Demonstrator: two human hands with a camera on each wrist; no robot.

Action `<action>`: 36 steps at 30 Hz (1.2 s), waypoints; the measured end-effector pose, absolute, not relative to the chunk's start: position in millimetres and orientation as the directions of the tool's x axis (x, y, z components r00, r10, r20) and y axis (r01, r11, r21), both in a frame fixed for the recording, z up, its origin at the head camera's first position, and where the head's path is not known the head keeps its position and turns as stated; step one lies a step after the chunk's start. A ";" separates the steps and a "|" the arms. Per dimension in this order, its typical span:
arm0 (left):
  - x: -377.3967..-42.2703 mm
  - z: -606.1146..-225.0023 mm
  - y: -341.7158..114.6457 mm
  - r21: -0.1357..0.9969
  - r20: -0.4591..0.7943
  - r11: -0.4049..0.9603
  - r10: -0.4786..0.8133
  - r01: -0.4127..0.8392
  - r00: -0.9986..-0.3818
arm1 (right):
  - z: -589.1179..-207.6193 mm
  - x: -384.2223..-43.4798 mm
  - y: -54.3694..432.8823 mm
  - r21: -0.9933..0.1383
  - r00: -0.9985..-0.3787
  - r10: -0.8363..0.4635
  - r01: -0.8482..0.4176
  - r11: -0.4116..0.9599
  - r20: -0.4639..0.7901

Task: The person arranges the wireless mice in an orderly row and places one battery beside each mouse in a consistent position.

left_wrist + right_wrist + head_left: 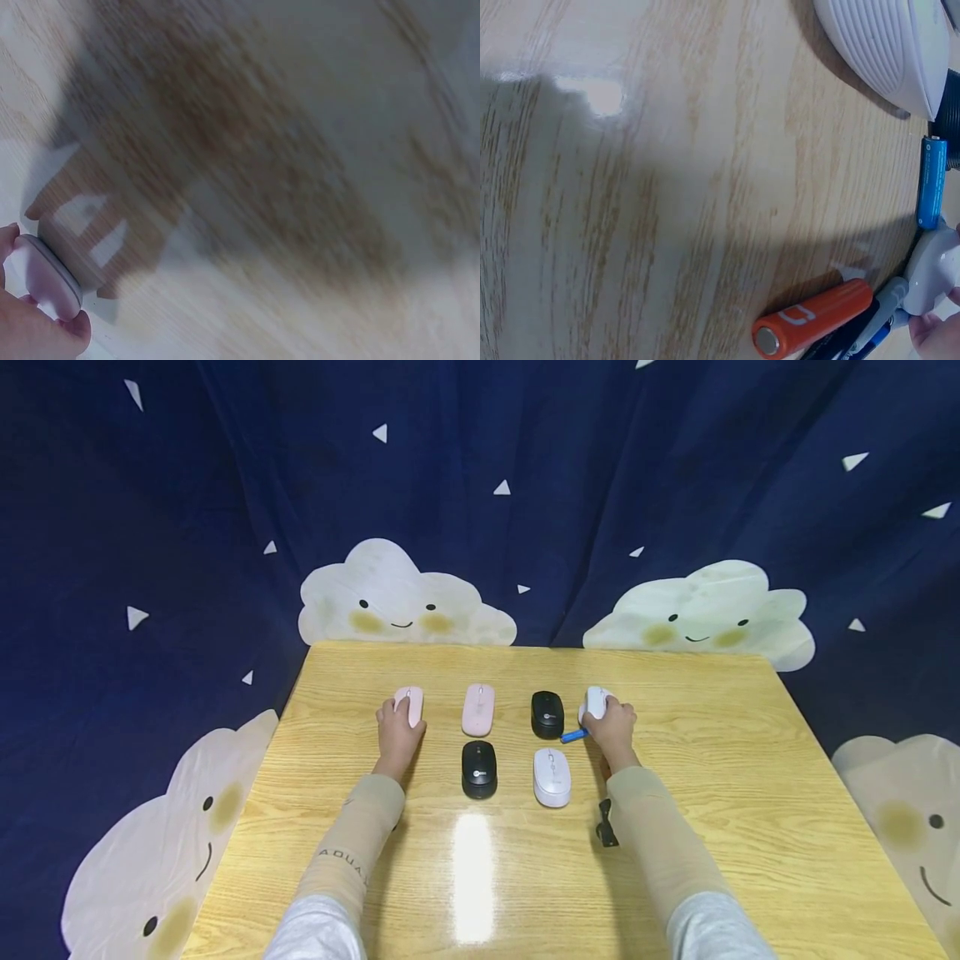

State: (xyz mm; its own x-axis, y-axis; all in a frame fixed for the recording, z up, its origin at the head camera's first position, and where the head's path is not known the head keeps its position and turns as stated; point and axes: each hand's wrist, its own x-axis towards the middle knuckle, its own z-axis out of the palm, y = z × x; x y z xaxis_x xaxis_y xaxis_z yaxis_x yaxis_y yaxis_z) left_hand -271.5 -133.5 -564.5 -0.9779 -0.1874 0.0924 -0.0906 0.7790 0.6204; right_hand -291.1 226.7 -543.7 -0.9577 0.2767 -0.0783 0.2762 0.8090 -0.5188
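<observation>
Left fingers [402, 711] grip pink mouse [416, 707], long axis forward.

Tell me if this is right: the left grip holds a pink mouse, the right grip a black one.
Black is wrong: the head view shows the right grip holding a white mouse. The left grip does hold a pink mouse.

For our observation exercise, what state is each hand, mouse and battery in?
Left hand: gripping
Left pink mouse: in left hand
Right hand: gripping
Far white mouse: in right hand
Right pink mouse: top up
Far black mouse: top up
Near black mouse: top up
Near white mouse: top up
Blue battery: lying flat
Orange battery: lying flat
Other cylinders: partly hidden
</observation>
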 end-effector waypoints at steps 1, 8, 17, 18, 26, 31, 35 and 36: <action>-271.7 -564.7 -133.6 0.621 0.093 0.778 -0.187 -0.090 -0.978 | -543.9 -290.9 226.7 -0.527 -0.957 0.279 0.275 0.804 -0.073; -272.2 -565.7 -134.6 0.627 0.086 0.774 -0.181 -0.088 -0.980 | -544.1 -287.9 226.5 -0.573 -0.956 0.293 0.254 0.779 -0.025; -272.2 -564.8 -135.9 0.621 0.063 0.779 -0.162 -0.089 -0.985 | -545.6 -285.0 227.5 -0.604 -0.953 0.303 0.233 0.763 0.016; -272.1 -564.6 -136.0 0.622 0.063 0.778 -0.161 -0.087 -0.985 | -545.7 -284.5 227.8 -0.605 -0.952 0.304 0.229 0.763 0.022; -271.5 -563.4 -137.1 0.615 0.065 0.784 -0.153 -0.081 -0.986 | -544.5 -276.2 226.5 -0.630 -0.950 0.306 0.206 0.749 0.054; -271.8 -564.2 -138.3 0.625 0.053 0.776 -0.146 -0.081 -0.988 | -541.9 -269.5 220.5 -0.637 -0.950 0.303 0.191 0.747 0.070; -271.9 -563.3 -140.1 0.628 0.040 0.774 -0.135 -0.080 -0.990 | -540.2 -265.3 215.2 -0.643 -0.954 0.283 0.160 0.749 0.093; -271.8 -562.8 -140.6 0.628 0.037 0.774 -0.128 -0.077 -0.991 | -538.9 -264.0 213.6 -0.649 -0.955 0.277 0.148 0.746 0.101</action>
State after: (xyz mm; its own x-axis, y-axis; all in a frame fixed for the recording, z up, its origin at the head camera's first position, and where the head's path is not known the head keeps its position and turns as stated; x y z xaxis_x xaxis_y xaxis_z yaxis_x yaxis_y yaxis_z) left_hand -271.8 -140.6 -562.8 -0.9911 -0.1282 0.0370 -0.0767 0.7744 0.6281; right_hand -264.0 213.6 -538.9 -0.9554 0.2774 0.1008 0.1481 0.7460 -0.6493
